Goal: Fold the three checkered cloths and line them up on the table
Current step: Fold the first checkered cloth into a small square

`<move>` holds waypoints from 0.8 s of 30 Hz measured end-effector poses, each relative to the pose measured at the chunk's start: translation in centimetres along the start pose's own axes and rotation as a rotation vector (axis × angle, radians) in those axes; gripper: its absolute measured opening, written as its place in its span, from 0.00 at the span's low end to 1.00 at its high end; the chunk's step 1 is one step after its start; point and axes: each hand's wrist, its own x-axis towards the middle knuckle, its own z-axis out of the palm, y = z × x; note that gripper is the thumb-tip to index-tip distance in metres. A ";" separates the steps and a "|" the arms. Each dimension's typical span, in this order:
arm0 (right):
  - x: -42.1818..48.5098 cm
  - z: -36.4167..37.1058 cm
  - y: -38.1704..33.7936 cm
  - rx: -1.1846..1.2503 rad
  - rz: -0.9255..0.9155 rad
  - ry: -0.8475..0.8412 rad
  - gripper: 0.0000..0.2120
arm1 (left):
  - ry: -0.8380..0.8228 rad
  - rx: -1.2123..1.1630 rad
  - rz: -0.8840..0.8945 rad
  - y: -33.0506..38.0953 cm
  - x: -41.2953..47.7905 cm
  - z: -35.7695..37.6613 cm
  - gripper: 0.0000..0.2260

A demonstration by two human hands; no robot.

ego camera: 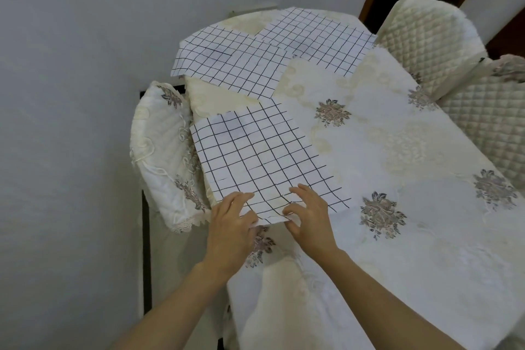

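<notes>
Left hand [231, 224] and right hand [308, 214] pinching near edge of nearest checkered cloth [264, 156], cloth extending away

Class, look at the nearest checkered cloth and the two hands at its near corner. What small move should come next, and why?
Probably lift that near corner and carry it toward the far edge to make the first fold. Both the left hand and right hand pinch the nearest cloth, which lies flat and unfolded, like the other two cloths behind.

matt checkered cloth [264, 156], embroidered tablecloth [397, 150] — textured
</notes>
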 end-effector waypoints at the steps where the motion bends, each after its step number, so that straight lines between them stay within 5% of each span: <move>1: 0.1 -0.3 0.3 -0.012 0.009 -0.007 0.12 | 0.003 -0.005 0.007 -0.2 0.0 -0.4 0.06; 20: -4.3 -5.5 6.4 -0.145 0.282 0.068 0.06 | -0.065 0.025 0.125 -4.8 0.0 -3.4 0.03; 24: -5.9 -7.0 6.6 -0.168 0.313 0.099 0.07 | -0.081 0.010 0.180 -3.9 0.5 -2.7 0.09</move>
